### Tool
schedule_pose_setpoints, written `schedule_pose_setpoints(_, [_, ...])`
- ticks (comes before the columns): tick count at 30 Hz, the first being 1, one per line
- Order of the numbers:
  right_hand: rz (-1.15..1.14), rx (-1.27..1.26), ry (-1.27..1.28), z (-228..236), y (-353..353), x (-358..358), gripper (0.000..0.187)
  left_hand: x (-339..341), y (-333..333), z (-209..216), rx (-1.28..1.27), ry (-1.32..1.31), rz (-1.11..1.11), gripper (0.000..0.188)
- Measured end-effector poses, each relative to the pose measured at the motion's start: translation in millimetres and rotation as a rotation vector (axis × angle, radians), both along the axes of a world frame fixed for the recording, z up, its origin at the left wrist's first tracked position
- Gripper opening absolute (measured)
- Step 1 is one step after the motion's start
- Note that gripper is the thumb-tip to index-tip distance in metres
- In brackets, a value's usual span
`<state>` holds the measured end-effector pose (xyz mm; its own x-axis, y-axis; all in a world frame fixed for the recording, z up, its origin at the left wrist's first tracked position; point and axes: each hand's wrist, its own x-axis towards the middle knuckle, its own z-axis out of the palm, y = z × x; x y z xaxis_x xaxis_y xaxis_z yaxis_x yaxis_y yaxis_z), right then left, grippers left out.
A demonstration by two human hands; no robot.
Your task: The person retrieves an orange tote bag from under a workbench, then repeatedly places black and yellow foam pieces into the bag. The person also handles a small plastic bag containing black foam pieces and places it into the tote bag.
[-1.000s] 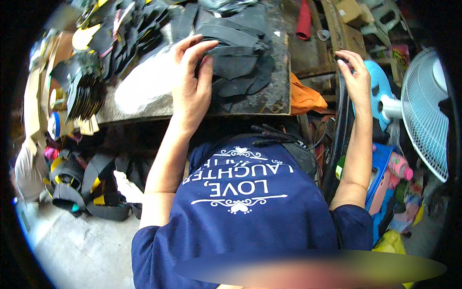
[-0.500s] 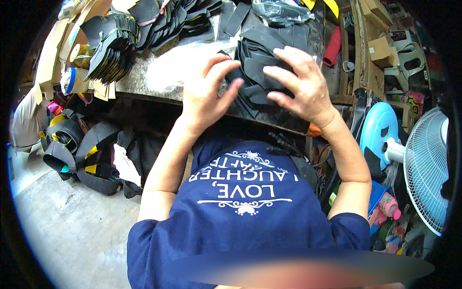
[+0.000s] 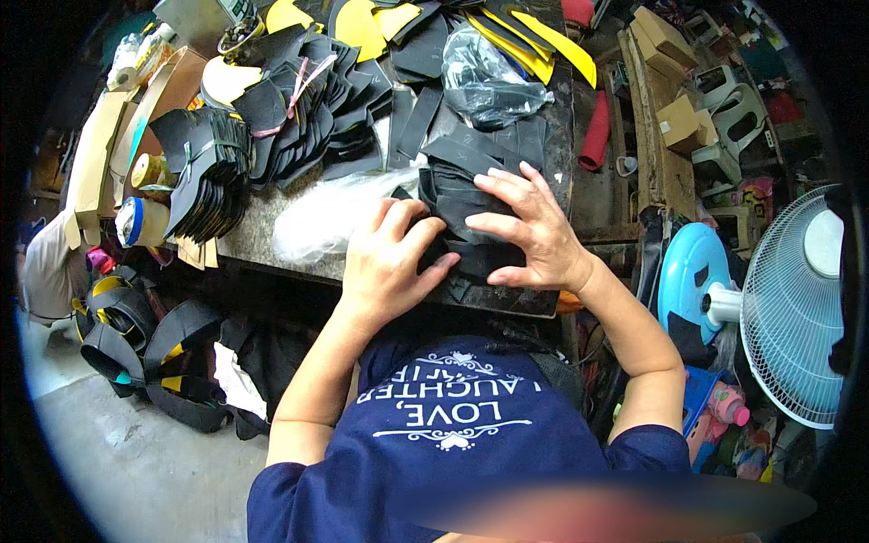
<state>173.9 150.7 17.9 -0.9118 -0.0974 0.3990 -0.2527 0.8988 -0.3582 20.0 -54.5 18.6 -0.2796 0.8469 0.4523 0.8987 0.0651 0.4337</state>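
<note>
My bench (image 3: 272, 237) is crowded: along its far edge lie yellow pieces (image 3: 362, 25) and a crumpled clear bag (image 3: 484, 81), and toward the left edge sit banded bundles of black cut pieces (image 3: 213, 172), which I judge already sorted. At the near edge, right of middle, lies the loose stack of black pieces (image 3: 457, 195) I am working on, beside a white plastic sheet (image 3: 317, 226). My left hand (image 3: 389, 267) presses flat on the stack with fingers spread, gripping nothing; my right hand (image 3: 534, 231) lies flat too, fingertips evening the top pieces. No band holds this stack yet, so squaring and tying look left to do.
</note>
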Motion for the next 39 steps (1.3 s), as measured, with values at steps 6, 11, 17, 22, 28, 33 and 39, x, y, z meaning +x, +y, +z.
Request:
schedule_pose_setpoints(6, [-0.241,-0.028,0.071,3,53,-28,0.047,0,-1,0,0.028,0.01,-0.006,0.039])
schedule_pose_setpoints(11, [-0.744,-0.007,-0.016,-10,114,-68,0.053,0,-1,-1,0.059,-0.003,0.005,0.037])
schedule_pose_setpoints(17, [-0.72,0.021,-0.132,-19,117,-84,0.038,0,0,-4,0.075,-0.006,0.014,0.035])
schedule_pose_setpoints(22, [-0.72,-0.056,-0.084,-10,138,-91,0.032,1,0,-4,0.083,0.001,0.016,0.034])
schedule_pose_setpoints(28, [-0.928,0.06,0.072,-17,246,-96,0.067,1,0,-1,0.096,-0.008,0.012,0.033])
schedule_pose_setpoints(33, [-0.819,-0.666,-0.162,-54,302,-102,0.079,0,0,-1,0.122,-0.016,0.013,0.031])
schedule_pose_setpoints(39, [-0.747,-0.614,-0.051,-33,309,-116,0.055,0,0,0,0.145,-0.047,0.015,0.031])
